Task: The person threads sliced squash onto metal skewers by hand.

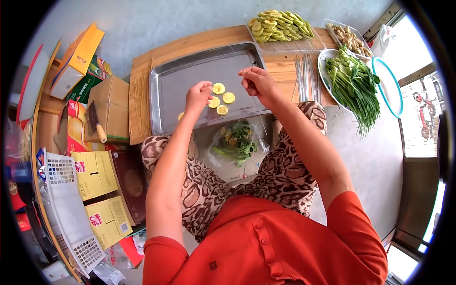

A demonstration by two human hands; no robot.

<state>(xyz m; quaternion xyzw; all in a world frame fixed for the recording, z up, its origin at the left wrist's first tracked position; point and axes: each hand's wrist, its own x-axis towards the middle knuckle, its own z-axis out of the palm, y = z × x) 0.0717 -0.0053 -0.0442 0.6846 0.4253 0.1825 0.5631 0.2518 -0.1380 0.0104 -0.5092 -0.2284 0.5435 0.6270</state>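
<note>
My left hand (198, 97) is closed in a pinch over the metal tray (190, 66); what its fingertips hold is hard to make out. Right of it, my right hand (259, 85) is also closed, its fingers curled together above the tray's right side. A thin line like a skewer shows below that hand, but I cannot tell whether it is gripped. Between and below the hands, several round yellow-green vegetable slices (228, 98) lie on the tray. Thin metal skewers (304, 76) lie in a bunch on the wooden table (280, 71), right of my right hand.
A clear container of stacked slices (280, 26), a tray of knobbly tan pieces (350, 40) and a plate of leafy greens (351, 80) stand right. Thin wooden sticks (140, 95) lie left. A knife (97, 123) rests by cardboard boxes (111, 104). A bag of greens (237, 142) sits below.
</note>
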